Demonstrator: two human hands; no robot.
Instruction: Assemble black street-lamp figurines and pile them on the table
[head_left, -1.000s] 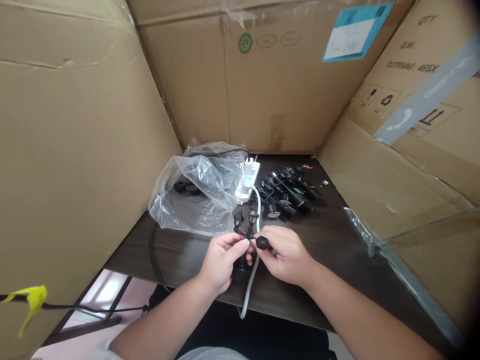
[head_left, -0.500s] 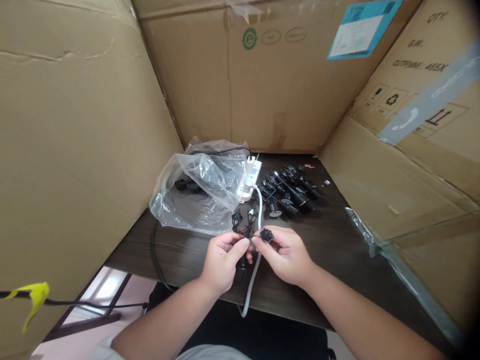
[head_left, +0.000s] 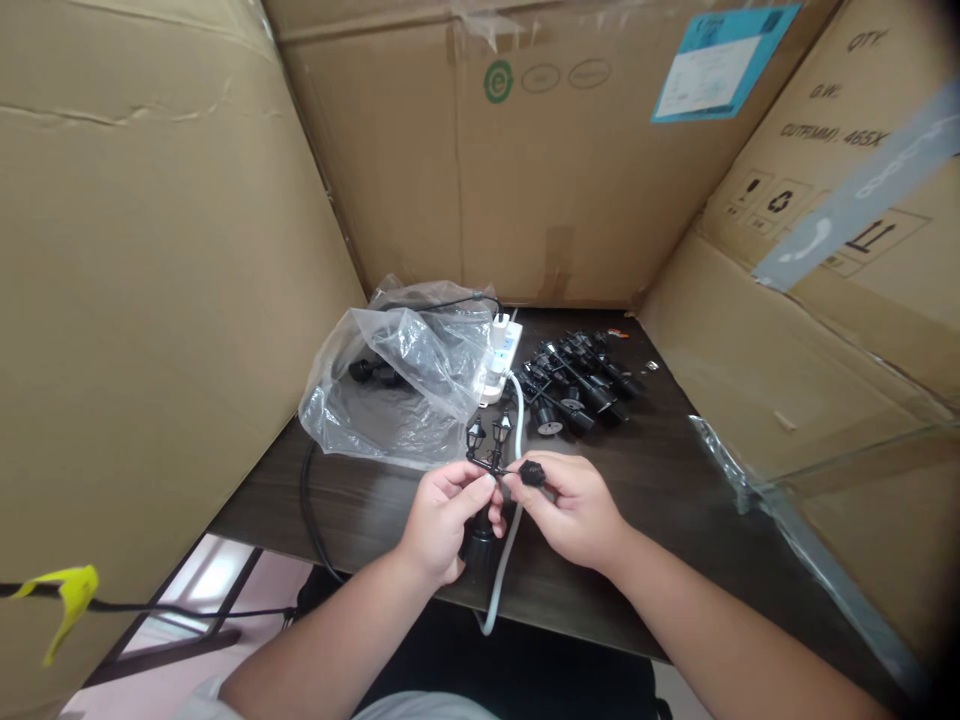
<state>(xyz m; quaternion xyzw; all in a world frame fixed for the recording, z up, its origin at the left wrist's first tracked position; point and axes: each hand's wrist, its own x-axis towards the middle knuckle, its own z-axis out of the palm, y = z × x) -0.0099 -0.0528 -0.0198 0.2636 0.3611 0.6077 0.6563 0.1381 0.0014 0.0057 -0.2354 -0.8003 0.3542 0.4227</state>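
Note:
Close to the table's front edge, a small black model street lamp (head_left: 480, 545) with lantern heads stands roughly upright between my hands. My left hand (head_left: 442, 515) is closed round its post, thumb up near the crossbar. My right hand (head_left: 574, 505) pinches a separate-looking black lantern head (head_left: 532, 473) beside the crossbar; whether it joins the lamp there is hidden by my fingertips. Two more lantern heads point up from the crossbar. Behind my right hand lies a pile of similar black lamps (head_left: 577, 385) on the dark table (head_left: 660, 520).
A clear plastic bag (head_left: 397, 400) with black pieces in it lies at the back left. Next to it is a white power strip (head_left: 501, 360), its white cable (head_left: 510, 560) running forward between my arms. Cardboard walls (head_left: 555, 200) enclose the back and both sides.
The lamp's base has tipped slightly toward me and shows more below my left hand. The lantern head at my right fingers has turned a little. Both hands stay almost in place.

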